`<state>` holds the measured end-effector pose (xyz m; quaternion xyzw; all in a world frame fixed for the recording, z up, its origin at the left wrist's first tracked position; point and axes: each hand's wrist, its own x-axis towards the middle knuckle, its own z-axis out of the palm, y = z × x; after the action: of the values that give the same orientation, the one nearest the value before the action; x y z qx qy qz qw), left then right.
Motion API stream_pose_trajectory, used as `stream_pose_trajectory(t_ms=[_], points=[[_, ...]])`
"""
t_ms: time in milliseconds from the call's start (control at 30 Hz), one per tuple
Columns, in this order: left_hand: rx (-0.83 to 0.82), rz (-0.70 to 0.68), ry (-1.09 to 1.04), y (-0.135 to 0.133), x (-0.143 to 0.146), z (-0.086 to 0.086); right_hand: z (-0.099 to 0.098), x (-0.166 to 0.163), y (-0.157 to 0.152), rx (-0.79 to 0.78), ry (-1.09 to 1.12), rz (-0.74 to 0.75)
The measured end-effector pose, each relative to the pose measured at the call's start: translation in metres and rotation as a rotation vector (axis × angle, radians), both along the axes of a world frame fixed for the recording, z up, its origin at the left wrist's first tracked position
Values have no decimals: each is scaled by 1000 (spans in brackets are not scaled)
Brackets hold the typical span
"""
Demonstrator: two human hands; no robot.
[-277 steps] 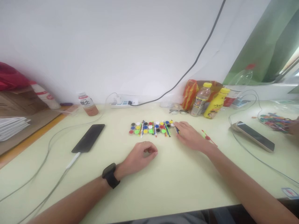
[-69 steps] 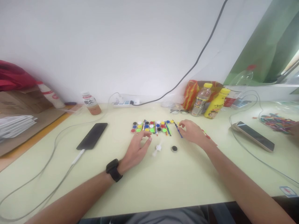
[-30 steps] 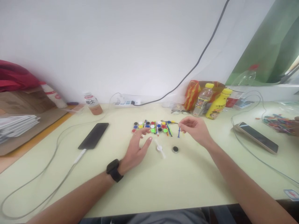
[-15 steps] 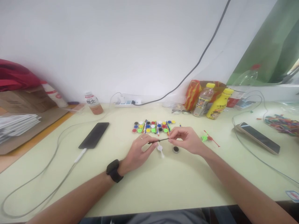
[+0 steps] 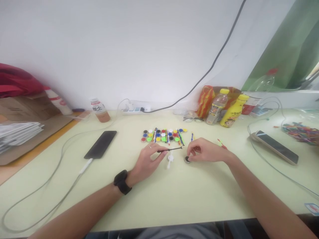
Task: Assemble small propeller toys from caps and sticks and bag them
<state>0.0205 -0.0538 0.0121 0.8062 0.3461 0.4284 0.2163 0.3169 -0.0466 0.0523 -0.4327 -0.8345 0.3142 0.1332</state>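
My left hand (image 5: 151,161) pinches a thin black plastic stick (image 5: 171,149) between thumb and fingers, its free end pointing right. My right hand (image 5: 204,151) is at a small round black disc (image 5: 187,159) with a pale rim, fingertips closed on it at the table surface. Between the hands lies a white disc piece (image 5: 170,159) with a white stick across it. Behind them, coloured discs (image 5: 163,135) stand in rows with coloured sticks (image 5: 166,136) between them. A blue stick (image 5: 192,136) lies just beyond my right hand, which partly hides a red and green piece (image 5: 221,144).
A black phone (image 5: 100,144) with a cable is at left, another phone (image 5: 276,147) at right. Bottles (image 5: 234,111) and glasses (image 5: 193,119) stand or lie by the wall. Loose coloured sticks (image 5: 302,132) are heaped far right. A power strip (image 5: 137,110) sits at the back.
My right hand has let go of the black stick's end and moved right and down to the black disc. The left hand still holds the stick. The white piece has turned slightly.
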Motion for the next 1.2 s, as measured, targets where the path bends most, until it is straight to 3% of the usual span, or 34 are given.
stream_pose_trajectory(t_ms=[233, 367, 533, 767, 967, 1200], points=[[-8, 18, 1, 0, 0, 0, -3, 1, 1, 1, -10, 2], [-10, 17, 6, 0, 0, -1, 0, 4, 0, 21, 141, -61], [0, 19, -8, 1, 0, -2, -1, -4, -2, -80, 372, -152], [-6, 15, -19, -1, 0, 1, -6, -23, -3, -180, 510, -237], [37, -34, -65, -4, 1, 5, -11, -44, -12, -304, 644, -216], [35, -96, -60, -7, 0, 5, -20, -65, -18, -226, 845, -100]])
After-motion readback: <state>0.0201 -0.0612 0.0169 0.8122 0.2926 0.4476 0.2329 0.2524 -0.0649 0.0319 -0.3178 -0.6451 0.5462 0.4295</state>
